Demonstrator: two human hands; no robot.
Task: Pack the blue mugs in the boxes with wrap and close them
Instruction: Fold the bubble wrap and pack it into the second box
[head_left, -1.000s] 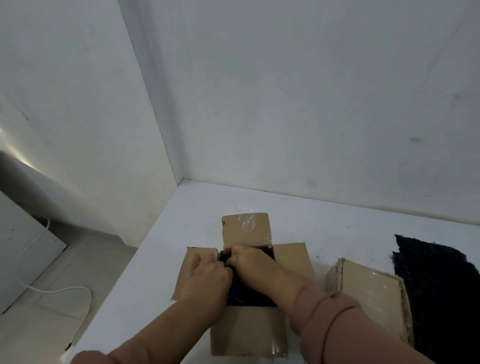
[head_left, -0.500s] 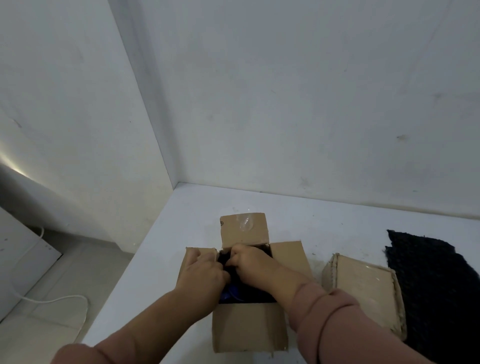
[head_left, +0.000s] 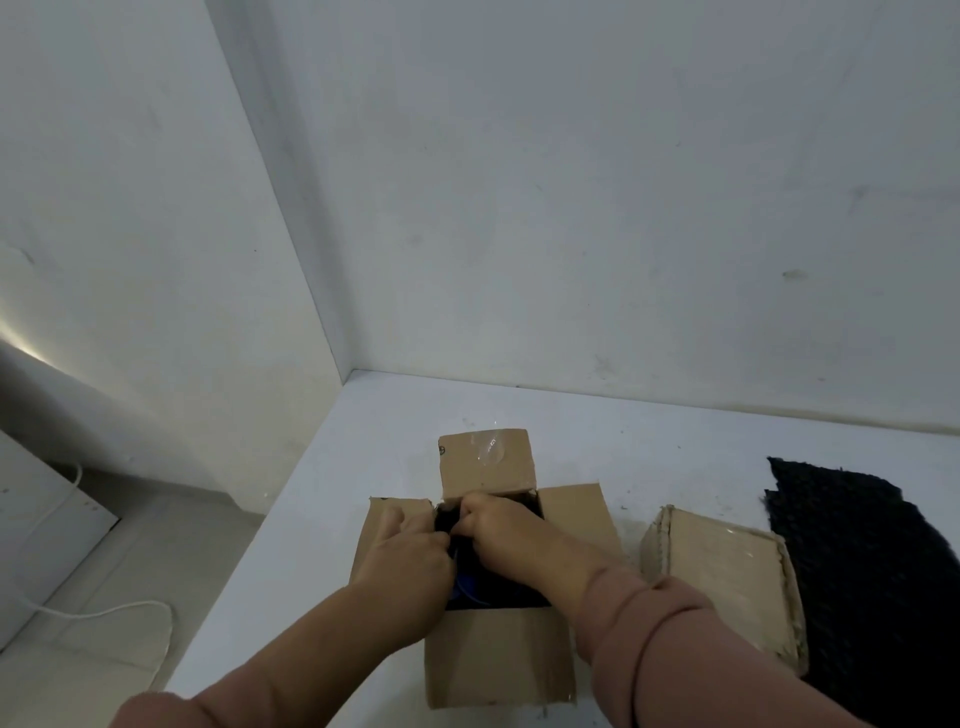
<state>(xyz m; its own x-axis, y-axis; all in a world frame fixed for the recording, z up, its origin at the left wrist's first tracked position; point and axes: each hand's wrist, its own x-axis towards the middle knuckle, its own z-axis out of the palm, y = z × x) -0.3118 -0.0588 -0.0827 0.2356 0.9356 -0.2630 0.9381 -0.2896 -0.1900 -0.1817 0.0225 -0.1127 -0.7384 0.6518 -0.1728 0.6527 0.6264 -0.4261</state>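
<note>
An open cardboard box (head_left: 498, 660) stands on the white table with its four flaps spread out. Inside it lies dark wrap (head_left: 511, 590), and a sliver of a blue mug (head_left: 464, 586) shows between my wrists. My left hand (head_left: 402, 556) and my right hand (head_left: 501, 525) both reach into the box, fingers curled on the dark wrap at its far left corner. Most of the mug is hidden under the wrap and my hands.
A second cardboard box (head_left: 727, 566), closed, lies on the table just to the right. A black sheet of wrap (head_left: 862, 571) lies beyond it at the right edge. White walls close the table's back and left corner. A white cable (head_left: 104, 608) trails on the floor at the left.
Both hands stay in the box; the fingers have shifted slightly on the wrap toward the far left corner. The camera has tilted a little.
</note>
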